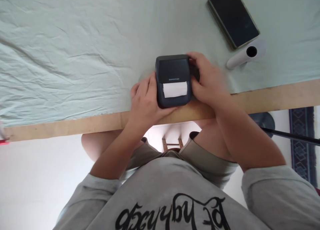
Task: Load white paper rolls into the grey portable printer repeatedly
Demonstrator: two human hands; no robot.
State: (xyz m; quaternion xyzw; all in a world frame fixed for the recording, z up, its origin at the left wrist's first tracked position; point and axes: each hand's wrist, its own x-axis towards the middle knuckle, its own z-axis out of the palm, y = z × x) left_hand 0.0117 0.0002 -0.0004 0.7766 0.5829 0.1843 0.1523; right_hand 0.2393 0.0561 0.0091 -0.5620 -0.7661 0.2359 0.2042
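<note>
Both of my hands hold a dark, boxy portable receipt printer (173,68) near the front edge of the table. A short strip of white paper (175,90) sticks out of its slot. My left hand (145,98) is wrapped along the left side, with its thumb under the near edge. On the other side, my right hand (208,78) grips the right side, its fingers curled at the far corner. Some fingertips are hidden behind the printer.
A dark smartphone (233,18) lies at the back right. Beside its near corner is a white paper roll (240,58) with a dark hollow core. A pale green cloth (75,57) covers the table, whose bare wooden edge (275,96) runs along the front.
</note>
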